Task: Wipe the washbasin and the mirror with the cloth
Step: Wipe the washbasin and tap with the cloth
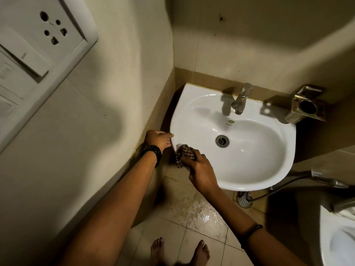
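Small label (230, 121) below tap (240, 100), writing too small to read. Right grip (201, 169) clenched round checked cloth (185, 153), pressing it on front-left rim of washbasin (249, 169), arm outstretched. Left grip (158, 139) against left rim, watch (153, 151) on wrist; cannot tell whether fingers curl round rim.

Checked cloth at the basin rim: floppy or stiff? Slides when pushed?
Likely floppy: the cloth bunches in folds under the right hand, an edge hanging past the washbasin rim. Probably light, since one hand gathers it. Should slide easily on the glossy glaze.
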